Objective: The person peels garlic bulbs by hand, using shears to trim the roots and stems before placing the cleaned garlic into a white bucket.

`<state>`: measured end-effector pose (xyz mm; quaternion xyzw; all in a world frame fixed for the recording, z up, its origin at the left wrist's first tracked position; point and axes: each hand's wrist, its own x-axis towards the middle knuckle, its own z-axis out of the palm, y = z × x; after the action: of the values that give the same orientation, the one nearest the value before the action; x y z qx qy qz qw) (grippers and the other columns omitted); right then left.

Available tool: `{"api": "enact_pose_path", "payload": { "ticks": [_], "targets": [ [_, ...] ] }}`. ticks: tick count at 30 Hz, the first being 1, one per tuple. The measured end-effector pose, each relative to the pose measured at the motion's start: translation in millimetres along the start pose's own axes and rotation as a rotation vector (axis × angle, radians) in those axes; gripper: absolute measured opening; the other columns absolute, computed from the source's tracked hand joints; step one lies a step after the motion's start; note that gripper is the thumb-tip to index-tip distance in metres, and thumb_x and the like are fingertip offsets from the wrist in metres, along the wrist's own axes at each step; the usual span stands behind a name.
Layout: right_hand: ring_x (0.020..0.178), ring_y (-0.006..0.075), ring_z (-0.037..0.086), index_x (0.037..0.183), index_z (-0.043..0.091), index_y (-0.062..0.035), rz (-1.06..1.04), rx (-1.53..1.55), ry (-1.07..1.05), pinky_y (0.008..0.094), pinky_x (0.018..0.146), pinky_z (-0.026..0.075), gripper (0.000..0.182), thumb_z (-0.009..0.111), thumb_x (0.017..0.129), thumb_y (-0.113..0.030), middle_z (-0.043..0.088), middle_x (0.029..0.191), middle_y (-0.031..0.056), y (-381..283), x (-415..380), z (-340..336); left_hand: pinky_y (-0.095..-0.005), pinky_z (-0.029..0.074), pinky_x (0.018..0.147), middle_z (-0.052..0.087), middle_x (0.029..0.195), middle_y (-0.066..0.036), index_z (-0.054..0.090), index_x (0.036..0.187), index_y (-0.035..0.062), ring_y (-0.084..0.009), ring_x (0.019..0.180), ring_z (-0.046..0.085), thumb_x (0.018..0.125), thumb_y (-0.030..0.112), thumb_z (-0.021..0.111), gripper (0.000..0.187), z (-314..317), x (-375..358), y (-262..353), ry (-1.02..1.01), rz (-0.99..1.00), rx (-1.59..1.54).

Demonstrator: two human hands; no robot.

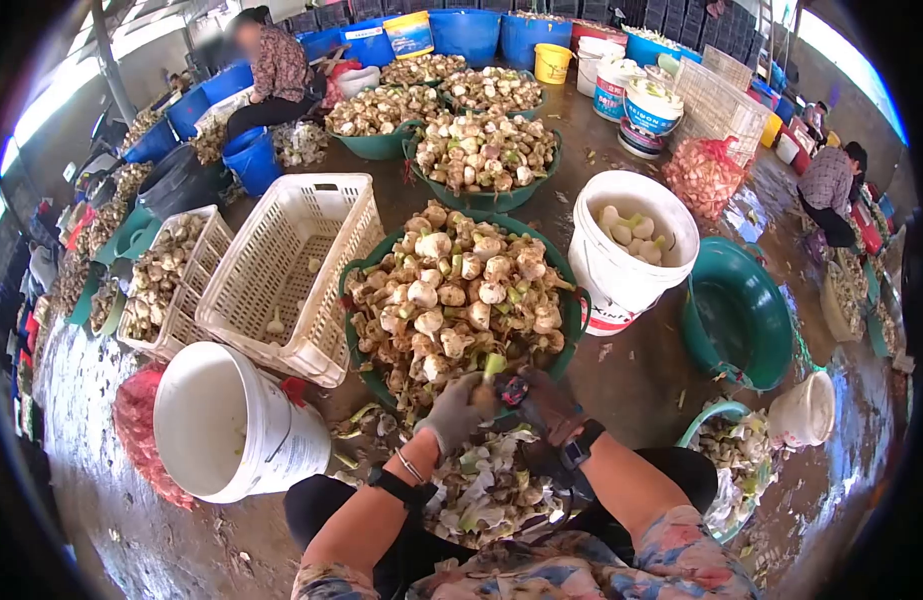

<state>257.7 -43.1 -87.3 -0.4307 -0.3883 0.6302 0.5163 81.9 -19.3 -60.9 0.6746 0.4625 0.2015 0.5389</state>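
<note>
My left hand, in a grey glove, is closed on a garlic bulb with a thick pale-green stem pointing upward; the fingers cover most of the bulb. Right beside it, my right hand, in a darker glove, is closed around a small dark tool with red on it, whose exact kind I cannot make out. Both hands are at the near rim of a green tub heaped with untrimmed garlic bulbs. Below them, between my knees, lies a pile of garlic skins and leaf scraps.
A white bucket of peeled-looking bulbs stands to the right, beside a green basin. On the left are a cream crate with a few bulbs and a white bucket. More garlic tubs stand ahead; a person sits behind them.
</note>
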Motion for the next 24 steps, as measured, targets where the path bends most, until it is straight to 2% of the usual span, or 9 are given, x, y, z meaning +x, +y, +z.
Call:
{"api": "enact_pose_path", "payload": {
  "ticks": [2,4,6,14,18,20,21,22,24],
  "targets": [
    [0.078,0.0125,0.059,0.107,0.061,-0.0006,-0.081,-0.838,-0.080,0.0315,0.064,0.049,0.029,0.063,0.083,-0.016,0.066,0.094,0.0104,-16,-13,1,-0.0404,0.047,0.086,0.056,0.102,-0.021,0.044,0.123,-0.0002,-0.0354,0.094,0.057,0.070,0.035,0.076,0.071,8,-16,5,0.031,0.107,0.192],
    [0.078,0.0084,0.053,0.100,0.063,0.0021,-0.071,-0.795,0.030,0.0286,0.065,0.047,0.022,0.059,0.085,-0.013,0.065,0.088,0.0048,-11,-22,8,-0.0381,0.043,0.091,0.052,0.112,-0.017,0.042,0.126,0.0034,-0.0333,0.104,0.053,0.068,0.029,0.077,0.072,12,-33,18,0.217,0.151,0.374],
    [0.083,0.0185,0.061,0.100,0.065,-0.0018,-0.104,-0.607,0.099,0.0351,0.080,0.045,0.026,0.059,0.084,-0.022,0.067,0.092,0.0122,11,-20,1,-0.0383,0.043,0.092,0.048,0.118,-0.019,0.039,0.127,0.0034,-0.0361,0.107,0.051,0.068,0.028,0.078,0.074,11,-47,39,0.194,0.121,0.388],
    [0.080,0.0156,0.058,0.100,0.063,-0.0019,-0.057,-0.273,-0.063,0.0312,0.074,0.046,0.019,0.054,0.087,-0.015,0.065,0.091,0.0068,-33,-57,19,-0.0379,0.043,0.092,0.052,0.116,-0.018,0.043,0.123,0.0033,-0.0338,0.108,0.052,0.065,0.026,0.080,0.073,13,-64,34,0.251,0.202,0.377],
    [0.087,0.0173,0.059,0.103,0.061,-0.0013,-0.094,-0.556,-0.133,0.0313,0.076,0.045,0.024,0.056,0.087,-0.018,0.064,0.096,0.0094,-16,-56,3,-0.0363,0.044,0.091,0.056,0.110,-0.016,0.044,0.121,0.0010,-0.0272,0.105,0.055,0.065,0.025,0.080,0.071,10,-69,33,0.261,0.235,0.348],
    [0.088,0.0187,0.059,0.105,0.061,-0.0009,-0.075,-0.656,-0.046,0.0320,0.077,0.045,0.026,0.055,0.088,-0.020,0.064,0.098,0.0103,25,-42,-14,-0.0298,0.049,0.072,0.057,0.105,-0.009,0.046,0.121,0.0022,-0.0187,0.085,0.059,0.073,0.033,0.076,0.064,6,-74,39,0.138,0.090,-0.427],
    [0.089,0.0202,0.060,0.106,0.061,-0.0005,-0.053,-0.760,0.042,0.0326,0.078,0.045,0.029,0.055,0.088,-0.022,0.064,0.100,0.0112,29,-41,-11,-0.0222,0.046,0.060,0.058,0.095,-0.003,0.049,0.118,0.0019,-0.0085,0.074,0.055,0.083,0.040,0.067,0.054,3,-75,36,0.133,0.050,-0.728],
    [0.089,0.0202,0.060,0.106,0.061,-0.0005,-0.057,-0.757,0.039,0.0326,0.078,0.045,0.029,0.055,0.088,-0.022,0.064,0.100,0.0112,31,-43,-12,-0.0222,0.046,0.060,0.058,0.095,-0.003,0.049,0.118,0.0019,-0.0085,0.074,0.055,0.083,0.040,0.067,0.054,3,-77,35,0.136,0.052,-0.724],
    [0.091,0.0219,0.060,0.110,0.059,0.0003,-0.079,-0.317,0.006,0.0345,0.078,0.045,0.033,0.057,0.088,-0.025,0.064,0.103,0.0124,4,-55,5,-0.0205,0.044,0.059,0.059,0.092,-0.004,0.051,0.118,0.0014,-0.0068,0.075,0.054,0.088,0.043,0.059,0.052,3,-82,41,-0.052,0.038,-0.858]
  ]
}}
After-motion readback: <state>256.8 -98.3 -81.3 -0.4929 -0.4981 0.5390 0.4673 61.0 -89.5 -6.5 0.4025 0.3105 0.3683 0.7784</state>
